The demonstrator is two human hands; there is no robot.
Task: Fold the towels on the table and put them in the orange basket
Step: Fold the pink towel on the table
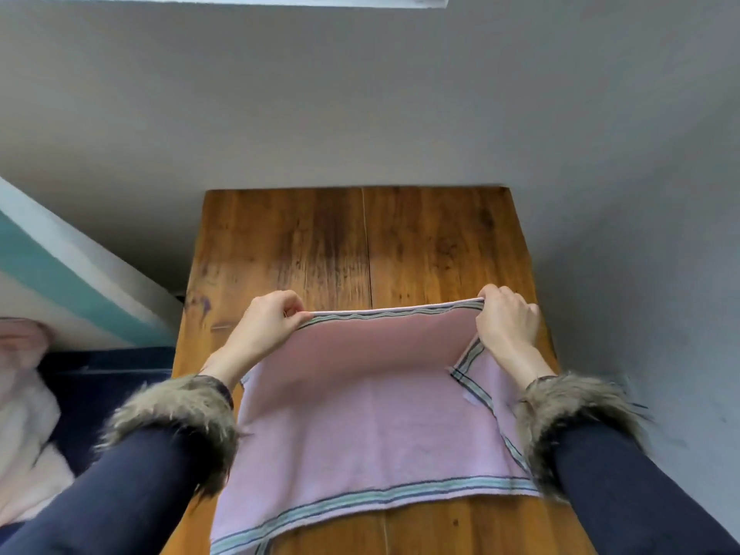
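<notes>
**Pink towel held by its far edge over the wooden table**

Head view, 1 frame.

- Towel (360, 426): pink, with striped borders in grey, teal and dark lines. It lies on the wooden table (360, 242), with its near border running across the table close to the camera. Its far edge is lifted off the surface and stretched straight between both hands.
- Left hand (266, 326): fingers curled, pinching the left corner of the raised edge.
- Right hand (506, 318): fingers curled, pinching the right corner of the raised edge. A folded-over flap of striped border shows just below this hand.
- Both grips are narrow, closed on towel cloth.
- Sleeves: dark blue with shaggy brown fur cuffs (180, 418) at each wrist. The cuffs sit over the towel's left and right sides.
- Table: brown planks with a seam down the middle; its far end is against a grey wall (360, 94).
- Left of the table: pale pink-white cloth (24, 414), blurred, on something dark blue. I cannot tell what it is.
</notes>
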